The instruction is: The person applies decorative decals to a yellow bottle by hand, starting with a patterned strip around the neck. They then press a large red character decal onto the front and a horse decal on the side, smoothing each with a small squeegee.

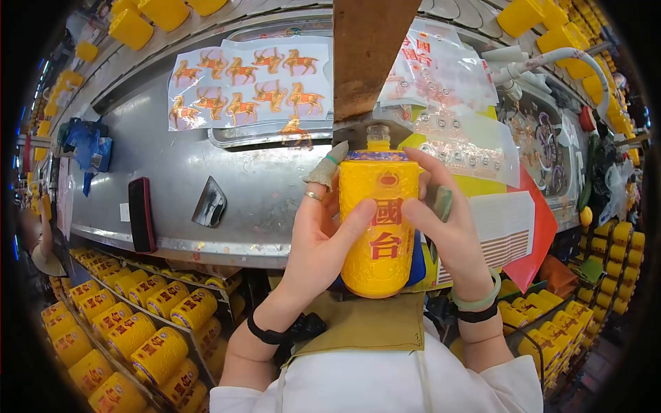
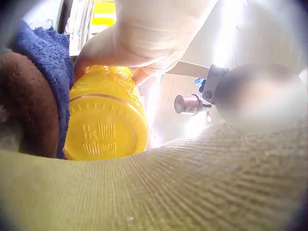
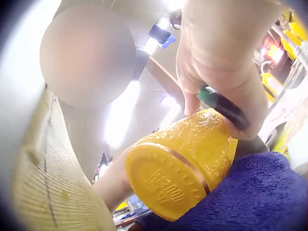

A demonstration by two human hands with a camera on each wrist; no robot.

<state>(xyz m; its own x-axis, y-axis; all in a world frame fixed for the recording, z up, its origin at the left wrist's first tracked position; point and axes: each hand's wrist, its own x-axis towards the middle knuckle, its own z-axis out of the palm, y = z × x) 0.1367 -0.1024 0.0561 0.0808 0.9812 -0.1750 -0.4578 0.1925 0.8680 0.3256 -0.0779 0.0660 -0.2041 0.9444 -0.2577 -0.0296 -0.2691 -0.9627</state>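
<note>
1 L hand [image 1: 318, 230], 1 R hand [image 1: 451, 230], 1 held btl [image 1: 381, 275], 1 ph. [image 1: 140, 215], 11 animal pics [image 1: 242, 70], 2 wristbands [image 1: 265, 332], 1 ring [image 1: 313, 195], 1 bangle [image 1: 480, 300], many rack btls [image 1: 160, 353]

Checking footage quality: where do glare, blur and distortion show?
Head view: fisheye bends the edges, sheen on the metal table; left wrist view: overhead light blown out, round patch blurred; right wrist view: glints on the yellow bottle, another blurred patch.

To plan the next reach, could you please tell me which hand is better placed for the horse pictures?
Probably the left hand: the horse pictures lie on its side of the yellow bottle, which both it and the right hand hold.
</note>
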